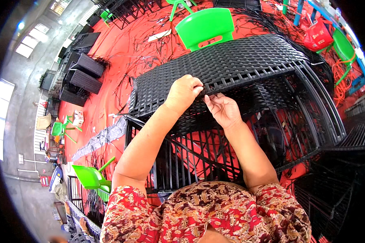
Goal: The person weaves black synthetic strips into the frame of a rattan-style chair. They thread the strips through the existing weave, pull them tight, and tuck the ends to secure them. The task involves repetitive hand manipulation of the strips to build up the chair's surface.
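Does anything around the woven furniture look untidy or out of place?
Yes: loose black strips lie scattered across the red floor, and a wrinkled grey sheet lies left of the woven piece. Both look like clutter.

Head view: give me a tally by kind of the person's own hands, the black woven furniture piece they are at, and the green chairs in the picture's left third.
Own hands: 2, left hand and right hand
Black woven furniture piece: 1
Green chairs: 3, nearest chair, middle chair and far chair
Total: 6
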A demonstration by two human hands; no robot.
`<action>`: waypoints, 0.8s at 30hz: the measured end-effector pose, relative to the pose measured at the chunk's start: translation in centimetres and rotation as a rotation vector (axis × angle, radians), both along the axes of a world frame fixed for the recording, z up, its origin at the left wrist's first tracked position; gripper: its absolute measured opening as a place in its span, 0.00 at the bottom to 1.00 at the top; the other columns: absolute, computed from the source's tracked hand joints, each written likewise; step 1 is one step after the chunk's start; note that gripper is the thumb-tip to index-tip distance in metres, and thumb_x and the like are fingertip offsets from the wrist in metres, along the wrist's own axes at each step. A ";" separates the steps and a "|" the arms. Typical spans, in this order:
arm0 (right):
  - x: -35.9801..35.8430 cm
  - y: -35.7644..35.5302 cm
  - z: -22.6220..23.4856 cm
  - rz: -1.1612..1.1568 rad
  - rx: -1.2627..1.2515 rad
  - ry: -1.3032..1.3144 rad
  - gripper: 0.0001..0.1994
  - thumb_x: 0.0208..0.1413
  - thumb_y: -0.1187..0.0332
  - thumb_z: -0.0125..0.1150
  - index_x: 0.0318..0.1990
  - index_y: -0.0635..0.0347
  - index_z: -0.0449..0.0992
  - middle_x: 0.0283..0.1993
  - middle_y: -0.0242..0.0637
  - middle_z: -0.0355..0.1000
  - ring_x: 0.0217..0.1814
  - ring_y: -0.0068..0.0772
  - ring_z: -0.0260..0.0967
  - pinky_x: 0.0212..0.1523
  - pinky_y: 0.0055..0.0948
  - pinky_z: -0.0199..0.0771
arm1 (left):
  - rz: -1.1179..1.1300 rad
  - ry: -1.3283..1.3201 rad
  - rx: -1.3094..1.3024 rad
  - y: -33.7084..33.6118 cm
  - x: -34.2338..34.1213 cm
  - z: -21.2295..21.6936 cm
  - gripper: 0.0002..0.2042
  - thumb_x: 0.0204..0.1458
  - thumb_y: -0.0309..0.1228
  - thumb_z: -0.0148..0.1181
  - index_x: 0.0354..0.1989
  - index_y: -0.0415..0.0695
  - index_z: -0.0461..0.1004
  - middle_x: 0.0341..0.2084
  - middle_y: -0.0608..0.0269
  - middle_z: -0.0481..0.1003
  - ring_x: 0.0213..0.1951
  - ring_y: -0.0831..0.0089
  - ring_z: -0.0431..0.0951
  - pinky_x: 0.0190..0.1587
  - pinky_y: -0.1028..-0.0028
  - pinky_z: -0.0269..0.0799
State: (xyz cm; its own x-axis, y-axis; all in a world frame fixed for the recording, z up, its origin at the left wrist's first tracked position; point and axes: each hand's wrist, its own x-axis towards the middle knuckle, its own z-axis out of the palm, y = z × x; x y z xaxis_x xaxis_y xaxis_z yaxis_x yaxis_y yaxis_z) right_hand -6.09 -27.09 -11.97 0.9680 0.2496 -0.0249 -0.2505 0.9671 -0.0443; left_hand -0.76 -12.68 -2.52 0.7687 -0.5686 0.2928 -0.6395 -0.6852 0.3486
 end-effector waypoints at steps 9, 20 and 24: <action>0.0 0.2 0.0 0.039 0.025 -0.048 0.21 0.41 0.83 0.45 0.48 0.70 0.63 0.49 0.45 0.65 0.51 0.41 0.63 0.55 0.37 0.65 | 0.023 0.045 -0.058 0.2 0.0 -0.4 0.07 0.41 0.29 0.60 0.30 0.44 0.77 0.22 0.60 0.71 0.30 0.64 0.72 0.34 0.70 0.68; 0.0 0.6 -0.6 0.098 0.038 -0.113 0.21 0.41 0.80 0.47 0.48 0.65 0.65 0.49 0.41 0.67 0.50 0.42 0.64 0.54 0.40 0.62 | -0.061 0.037 -0.116 0.0 0.0 -0.2 0.06 0.41 0.26 0.61 0.30 0.43 0.76 0.24 0.60 0.70 0.30 0.64 0.71 0.35 0.72 0.68; 0.3 0.0 -1.3 0.098 -0.028 -0.132 0.18 0.43 0.79 0.46 0.45 0.64 0.67 0.46 0.40 0.69 0.47 0.42 0.67 0.53 0.40 0.64 | 0.055 -0.067 -0.041 -1.2 -0.6 -0.6 0.05 0.39 0.27 0.60 0.24 0.41 0.74 0.24 0.58 0.70 0.30 0.62 0.71 0.34 0.70 0.69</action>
State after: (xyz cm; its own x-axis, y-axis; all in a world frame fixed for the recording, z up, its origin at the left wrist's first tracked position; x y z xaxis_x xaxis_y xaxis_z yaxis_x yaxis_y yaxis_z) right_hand -5.77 -27.12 -13.23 0.9344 0.3442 0.0923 -0.3340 0.9362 -0.1096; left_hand -1.33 -13.87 -3.12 0.7768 -0.5123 0.3663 -0.6237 -0.7063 0.3349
